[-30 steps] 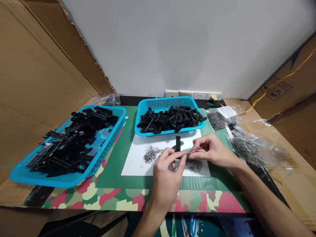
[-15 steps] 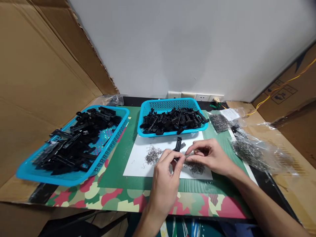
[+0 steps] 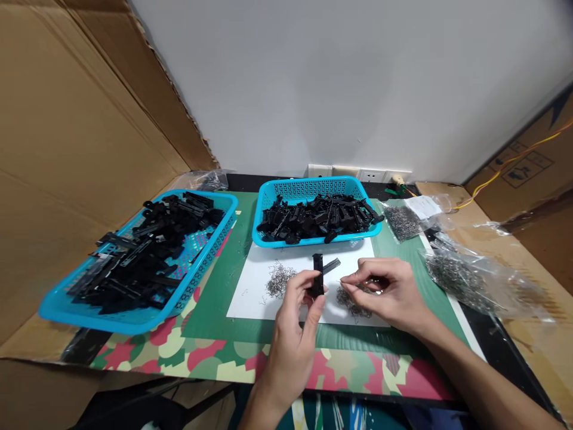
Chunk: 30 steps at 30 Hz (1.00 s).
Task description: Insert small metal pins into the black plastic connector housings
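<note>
My left hand [image 3: 298,322] is closed on a narrow black plastic part [image 3: 317,275], which it holds upright between thumb and fingers above the white paper [image 3: 250,304]. Just to the right, my right hand [image 3: 387,292] pinches with thumb and forefinger; what lies between the tips is too small to make out. Below its fingers is a pile of small metal springs or wire pieces [image 3: 351,301]. A second such pile [image 3: 280,280] lies left of my left hand. Behind the held part, another black plastic part [image 3: 332,266] rests on the paper.
A blue basket [image 3: 320,242] heaped with black parts stands at the back. A larger blue basket [image 3: 134,327] of longer black parts is at the left. Clear bags of metal pieces [image 3: 403,222] lie on the right. Cardboard [image 3: 89,89] walls the left side.
My hands have moved apart. The left one has turned the black part and shifted slightly left; the right has drawn back from it, still pinching.
</note>
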Each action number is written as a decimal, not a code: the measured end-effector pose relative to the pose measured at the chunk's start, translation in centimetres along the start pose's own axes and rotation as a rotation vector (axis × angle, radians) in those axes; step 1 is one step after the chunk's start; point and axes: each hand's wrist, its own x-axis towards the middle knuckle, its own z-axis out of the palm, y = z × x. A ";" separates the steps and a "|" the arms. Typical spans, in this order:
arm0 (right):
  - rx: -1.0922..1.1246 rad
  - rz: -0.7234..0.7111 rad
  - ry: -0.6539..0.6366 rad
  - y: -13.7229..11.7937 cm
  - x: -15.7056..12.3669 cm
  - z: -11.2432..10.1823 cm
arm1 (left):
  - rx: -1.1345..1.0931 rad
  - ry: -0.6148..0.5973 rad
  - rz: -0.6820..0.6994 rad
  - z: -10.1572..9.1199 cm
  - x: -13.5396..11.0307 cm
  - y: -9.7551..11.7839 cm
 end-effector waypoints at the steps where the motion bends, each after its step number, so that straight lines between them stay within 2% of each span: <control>1: -0.017 -0.028 -0.009 -0.1 -0.1 0.2 | -0.061 0.024 -0.015 0.0 -0.1 -0.4; 4: -0.040 -0.112 -0.050 -0.1 -0.4 1.0 | -0.167 0.037 -0.047 0.1 -0.2 -1.2; 7: -0.028 -0.169 -0.072 -0.2 -0.5 1.6 | -0.132 0.023 -0.044 0.0 -0.3 -1.8; 11: 0.009 -0.137 -0.092 -0.4 -0.5 1.6 | -0.067 0.052 -0.027 -0.1 -0.7 -2.3; 14: 0.074 -0.020 -0.120 -0.6 -0.3 1.5 | -0.071 0.069 -0.001 -0.1 -0.8 -2.2; 18: 0.163 0.213 -0.127 -0.6 -0.1 1.4 | -0.086 0.094 0.040 0.1 -0.6 -1.7; 21: 0.192 0.378 -0.193 -0.4 0.2 0.8 | -0.075 0.099 0.035 0.0 -0.7 -1.4; 23: 0.106 0.392 -0.258 -0.4 0.4 0.0 | -0.037 0.123 0.021 -0.4 -1.0 -1.4; 28: -0.529 0.139 -0.361 -0.2 0.8 -2.1 | 0.138 0.218 0.002 -2.6 -1.9 -1.8; 30: -0.674 0.105 -0.382 -0.1 0.8 -2.2 | 0.186 0.238 -0.005 -3.9 -1.7 -1.8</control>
